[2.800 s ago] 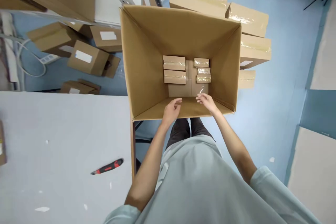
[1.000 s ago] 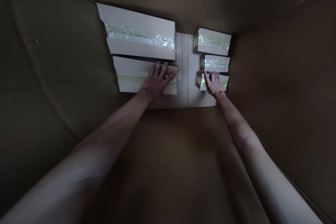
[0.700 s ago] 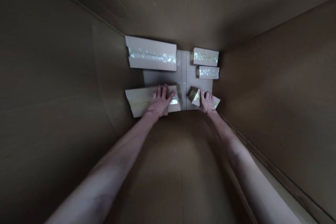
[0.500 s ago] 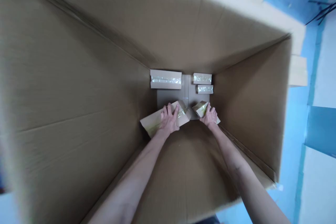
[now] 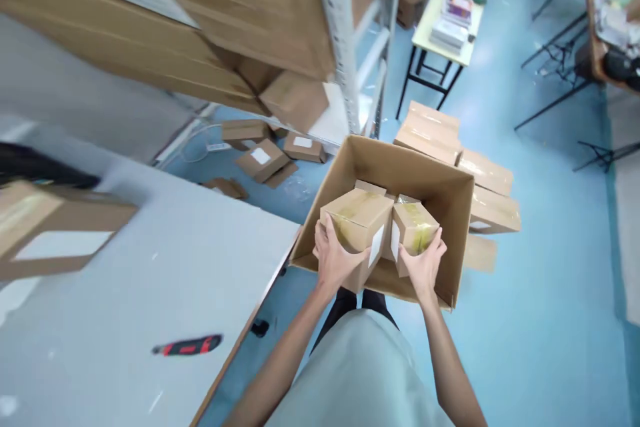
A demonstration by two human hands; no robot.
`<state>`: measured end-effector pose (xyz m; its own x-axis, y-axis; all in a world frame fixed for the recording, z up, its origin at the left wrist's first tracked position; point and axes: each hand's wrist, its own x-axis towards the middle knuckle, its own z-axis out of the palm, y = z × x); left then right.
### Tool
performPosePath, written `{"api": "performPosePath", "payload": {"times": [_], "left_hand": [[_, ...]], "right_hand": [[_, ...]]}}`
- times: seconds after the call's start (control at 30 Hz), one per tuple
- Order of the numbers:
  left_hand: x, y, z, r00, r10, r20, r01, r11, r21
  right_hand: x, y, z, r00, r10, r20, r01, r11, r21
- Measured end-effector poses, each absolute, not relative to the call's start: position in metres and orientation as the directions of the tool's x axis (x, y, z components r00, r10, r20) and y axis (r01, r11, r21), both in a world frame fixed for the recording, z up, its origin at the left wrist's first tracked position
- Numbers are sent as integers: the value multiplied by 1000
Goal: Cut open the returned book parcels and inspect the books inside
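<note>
A large open carton (image 5: pixel 457 240) stands on the floor in front of me. My left hand (image 5: pixel 335 253) grips a taped cardboard box (image 5: pixel 357 210) with a white label, thumb on its near side. In my right hand (image 5: pixel 424 260) is a smaller taped cardboard box (image 5: pixel 414 221), also labelled, held between thumb and fingers. Both boxes are raised at the carton's mouth, side by side and slightly tilted. Behind them, parts of other boxes show inside the carton; its bottom is mostly hidden.
A white table (image 5: pixel 150 267) at left bears a red and black screwdriver-like tool (image 5: pixel 187 345) and a blurred box (image 5: pixel 55 227). Metal shelving (image 5: pixel 345 40) stands ahead. Boxes lie on the floor under it (image 5: pixel 263 159) and right of the carton (image 5: pixel 493 210). Farther off is a small table (image 5: pixel 430 20).
My view has pulled back from deep inside the carton to above it. Both hands have come up from the bottom, each with a box in its grasp.
</note>
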<state>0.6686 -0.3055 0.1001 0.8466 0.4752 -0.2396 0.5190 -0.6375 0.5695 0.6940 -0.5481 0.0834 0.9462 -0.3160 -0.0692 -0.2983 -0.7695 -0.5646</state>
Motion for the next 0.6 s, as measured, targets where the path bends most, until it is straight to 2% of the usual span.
{"api": "performPosePath", "payload": {"times": [0.1, 0.27, 0.43, 0.6], "left_hand": [[613, -282, 157, 769, 627, -123, 534, -526, 662], [511, -241, 204, 482, 876, -18, 596, -313, 739], [422, -196, 206, 154, 981, -114, 730, -35, 682], [333, -141, 198, -103, 981, -165, 787, 182, 590]], "right_hand": [[676, -521, 144, 982, -187, 11, -133, -740, -659], [659, -452, 198, 983, 177, 51, 158, -667, -728], [625, -350, 190, 866, 499, 40, 374, -592, -714], [543, -242, 157, 734, 679, 20, 517, -540, -664]]}}
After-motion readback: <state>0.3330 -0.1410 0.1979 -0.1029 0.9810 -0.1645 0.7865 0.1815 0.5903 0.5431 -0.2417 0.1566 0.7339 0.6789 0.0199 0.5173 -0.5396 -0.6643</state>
